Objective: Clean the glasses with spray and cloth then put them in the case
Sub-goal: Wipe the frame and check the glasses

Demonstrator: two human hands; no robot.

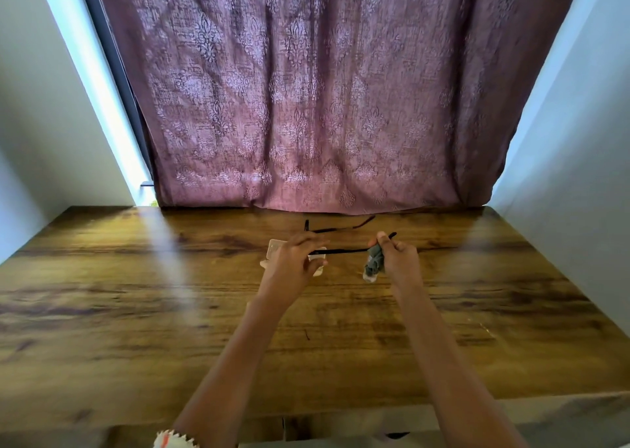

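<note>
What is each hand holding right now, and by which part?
The left hand holds the glasses at the front, by the lens end. The right hand pinches a grey cloth around one temple arm, near its tip.

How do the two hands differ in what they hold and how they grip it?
The left hand holds the glasses at the front, near the lenses; the right hand pinches a grey cloth around one temple arm. The left hand has no cloth. Both are raised over the wooden table.
</note>
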